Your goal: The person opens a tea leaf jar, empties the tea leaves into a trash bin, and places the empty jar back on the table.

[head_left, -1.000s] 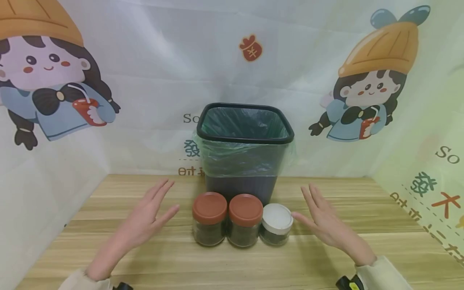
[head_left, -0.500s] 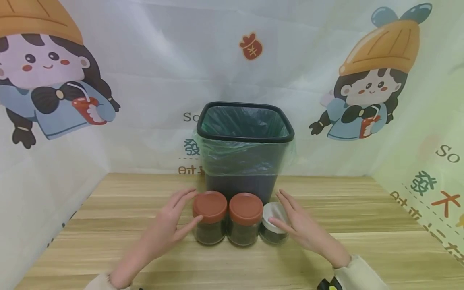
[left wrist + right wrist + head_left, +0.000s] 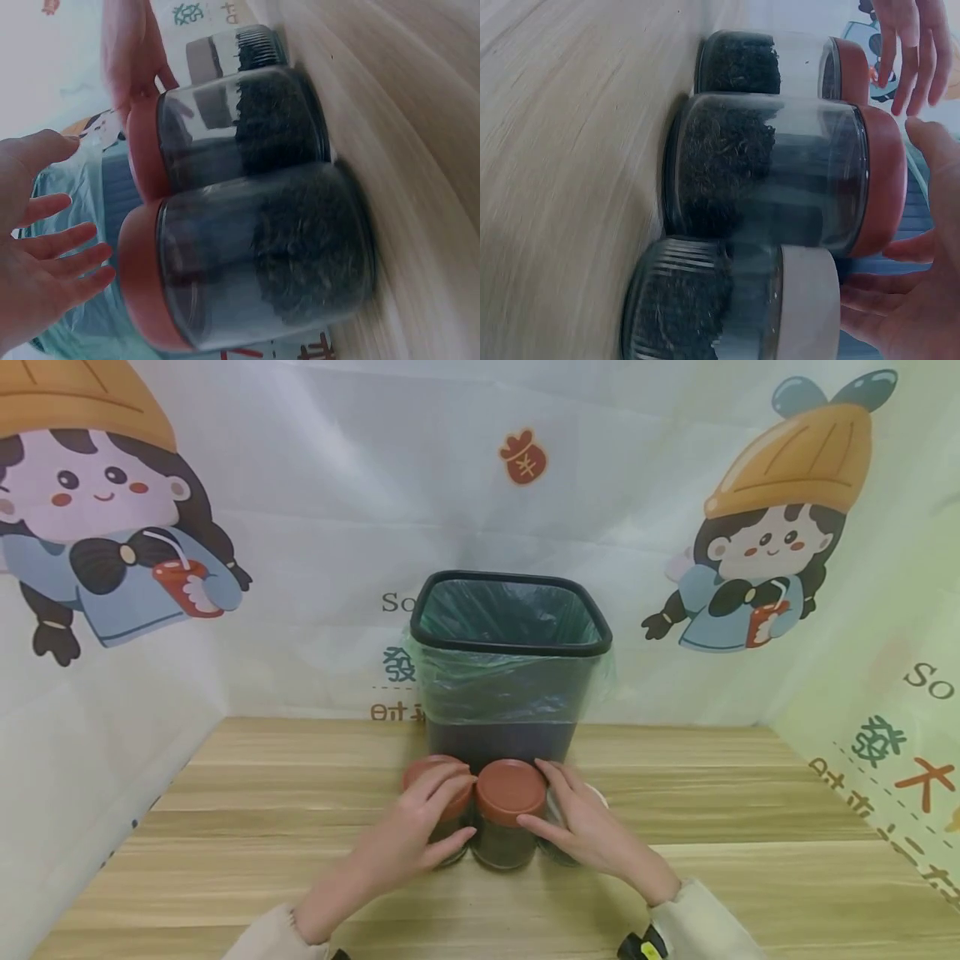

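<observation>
Three glass jars part-filled with dark dried leaves stand in a row. The left jar [image 3: 262,255] and middle jar [image 3: 727,165] have reddish-brown lids; the shorter right jar [image 3: 690,300] has a white lid. My left hand [image 3: 401,831] is over the left jar, its fingers relaxed and spread near the lid, hiding part of that jar in the head view. My right hand [image 3: 588,831] reaches over the white-lidded jar, mostly covering it there. Its thumb and fingertips are right at the edge of the middle jar's lid [image 3: 512,787]. Neither hand curls round a jar.
Directly behind the jars stands a dark bin [image 3: 498,743] lined with a green plastic bag [image 3: 495,689]. Wood-grain tabletop [image 3: 712,793] extends to both sides. A printed cloth backdrop [image 3: 322,527] encloses the back and sides.
Both hands have moved inward from either side of the row, ending over the jars. The left hand has come right, the right hand left. The jars still stand in the same row.
</observation>
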Action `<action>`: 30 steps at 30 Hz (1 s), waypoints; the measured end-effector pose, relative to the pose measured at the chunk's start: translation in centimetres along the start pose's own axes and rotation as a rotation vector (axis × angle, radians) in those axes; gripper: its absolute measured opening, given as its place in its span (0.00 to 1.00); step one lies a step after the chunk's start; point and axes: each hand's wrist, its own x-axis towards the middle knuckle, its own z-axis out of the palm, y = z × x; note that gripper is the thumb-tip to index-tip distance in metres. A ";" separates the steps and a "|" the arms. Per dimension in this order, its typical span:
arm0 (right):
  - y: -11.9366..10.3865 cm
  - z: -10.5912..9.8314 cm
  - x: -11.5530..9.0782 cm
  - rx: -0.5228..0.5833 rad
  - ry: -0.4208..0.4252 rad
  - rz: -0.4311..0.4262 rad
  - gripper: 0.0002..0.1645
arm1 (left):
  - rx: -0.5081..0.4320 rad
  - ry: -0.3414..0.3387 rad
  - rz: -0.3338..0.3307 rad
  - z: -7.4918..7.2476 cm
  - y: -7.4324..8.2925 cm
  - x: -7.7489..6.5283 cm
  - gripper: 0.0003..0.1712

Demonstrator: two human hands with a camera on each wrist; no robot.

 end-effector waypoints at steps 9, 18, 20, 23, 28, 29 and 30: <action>-0.3 0.8 0.4 0.071 -0.039 -0.003 0.51 | 0.080 -0.150 0.002 1.7 -0.1 1.0 0.34; -0.2 1.3 0.7 0.041 -0.005 -0.101 0.54 | 0.186 -0.273 -0.023 2.1 -0.2 1.4 0.38; -0.3 1.4 0.8 0.034 0.003 -0.104 0.55 | 0.207 -0.285 -0.021 2.2 -0.2 1.5 0.38; -0.4 1.5 0.8 0.029 0.011 -0.082 0.56 | 0.231 -0.302 -0.014 2.6 -0.2 1.6 0.35; -0.6 1.5 1.0 0.006 0.017 -0.056 0.57 | 0.253 -0.302 -0.005 3.0 -0.1 1.8 0.31; -0.6 1.5 1.0 0.004 0.018 -0.056 0.57 | 0.250 -0.294 -0.004 3.1 -0.1 1.8 0.30; -0.6 1.4 1.0 0.002 0.020 -0.056 0.57 | 0.246 -0.286 -0.005 3.1 -0.1 1.9 0.30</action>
